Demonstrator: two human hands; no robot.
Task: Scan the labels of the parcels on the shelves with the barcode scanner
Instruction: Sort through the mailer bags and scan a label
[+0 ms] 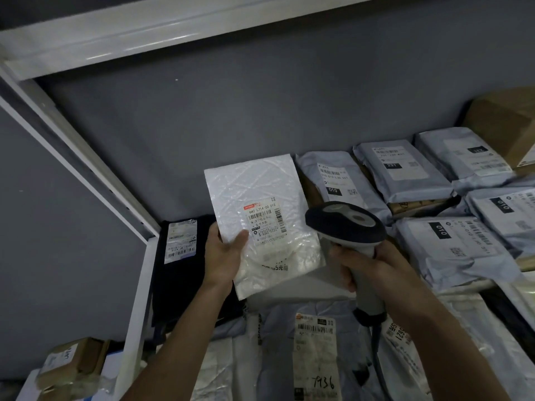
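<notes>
- our left hand (224,253) grips a white bubble mailer (260,221) by its left edge, thumb curled over the front and fingers hidden behind it; the mailer is held upright in the middle of the view, tilted a little toward 11 o'clock
- its shipping label (265,222) faces us, low on the front, with the thumb tip just beside the label's left edge
- our right hand (367,270) is wrapped around the pale handle of the barcode scanner (346,224), fingers curled tight on it; the dark scanner head sits just at 3 o'clock of the mailer's label, and its cable (375,340) drops toward 6 o'clock
- at 9 o'clock of the left hand a black parcel (185,256) with a white label leans against the white shelf post (139,308)
- from 1 to 3 o'clock grey parcels (405,172) lie in rows on the shelf, labels up, several marked 010, one 231
- at 2 o'clock, far right, a brown cardboard box (503,120) stands behind them
- at 6 o'clock more bags lie below the hands, one with a label (315,354) hand-marked 7936
- at 7 o'clock, outside the post, a small taped box (72,363) sits low
- a white shelf beam (144,33) runs across at 12 o'clock
</notes>
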